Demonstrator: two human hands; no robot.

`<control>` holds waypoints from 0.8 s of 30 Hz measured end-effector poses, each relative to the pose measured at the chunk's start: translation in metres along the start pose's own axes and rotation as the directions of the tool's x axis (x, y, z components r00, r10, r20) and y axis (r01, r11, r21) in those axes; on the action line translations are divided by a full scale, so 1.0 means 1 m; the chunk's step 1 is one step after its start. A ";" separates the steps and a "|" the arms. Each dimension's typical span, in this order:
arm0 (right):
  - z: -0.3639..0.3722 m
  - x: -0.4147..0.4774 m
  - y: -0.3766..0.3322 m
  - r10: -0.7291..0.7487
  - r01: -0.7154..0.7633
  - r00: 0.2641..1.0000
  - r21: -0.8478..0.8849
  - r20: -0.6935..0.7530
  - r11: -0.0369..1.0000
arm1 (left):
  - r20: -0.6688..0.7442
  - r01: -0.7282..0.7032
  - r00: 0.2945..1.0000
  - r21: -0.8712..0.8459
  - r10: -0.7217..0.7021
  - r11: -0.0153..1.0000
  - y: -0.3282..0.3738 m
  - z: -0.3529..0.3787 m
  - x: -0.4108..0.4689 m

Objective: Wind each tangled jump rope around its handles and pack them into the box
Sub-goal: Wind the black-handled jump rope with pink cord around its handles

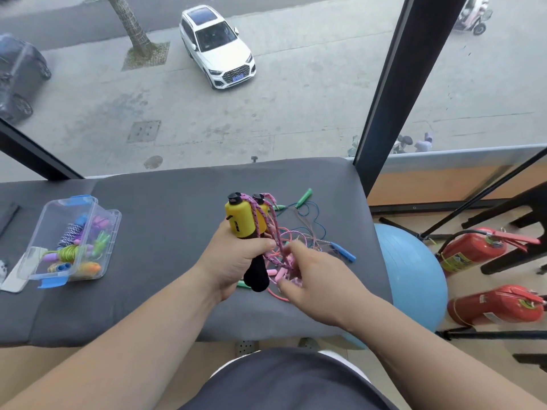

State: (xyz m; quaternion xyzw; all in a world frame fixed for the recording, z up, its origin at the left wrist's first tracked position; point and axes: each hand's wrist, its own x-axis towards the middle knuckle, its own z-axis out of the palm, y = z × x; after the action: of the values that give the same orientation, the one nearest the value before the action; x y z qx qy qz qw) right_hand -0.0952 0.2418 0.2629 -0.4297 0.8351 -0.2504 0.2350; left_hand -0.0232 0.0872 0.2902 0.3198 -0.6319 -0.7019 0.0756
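My left hand [233,261] grips two yellow-and-black jump rope handles [239,218] held upright together, their black foam ends pointing down. A pink braided rope [270,229] loops from the handle tops down past my fingers. My right hand [313,273] reaches into the pink rope coils beside the handles, fingers curled around a strand. Behind lies a tangle of thin ropes with a green handle [305,196] and a blue handle [343,252]. The clear plastic box [47,217] with blue latches stands at the left, holding several wound ropes.
Everything rests on a grey padded bench [165,208] against a window. The box lid [14,279] lies at the bench's left edge. A blue exercise ball [414,276], two red fire extinguishers [473,250] and dark stand legs [518,220] sit on the floor to the right.
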 end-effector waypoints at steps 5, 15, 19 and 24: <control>-0.005 0.004 -0.003 -0.003 0.031 0.993 0.245 -0.115 0.969 | 0.251 0.138 0.965 -0.245 -0.075 0.960 0.007 -0.003 -0.011; -0.001 0.017 0.010 0.044 0.004 0.995 0.486 -0.087 0.874 | 0.201 0.095 0.969 0.224 -0.142 0.970 0.014 -0.007 -0.007; -0.012 0.018 0.014 0.120 -0.028 0.980 0.482 -0.161 0.876 | 0.054 0.141 0.984 0.343 -0.170 0.929 0.013 -0.017 0.000; -0.012 0.011 -0.002 0.031 0.024 0.990 0.379 -0.140 0.925 | 0.147 0.204 0.967 0.060 -0.210 0.977 0.012 -0.008 -0.002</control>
State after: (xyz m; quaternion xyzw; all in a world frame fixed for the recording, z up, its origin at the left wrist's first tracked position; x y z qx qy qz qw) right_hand -0.1065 0.2343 0.2716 -0.3554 0.7864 -0.4371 0.2535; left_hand -0.0202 0.0791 0.3020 0.3311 -0.6146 -0.7140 -0.0538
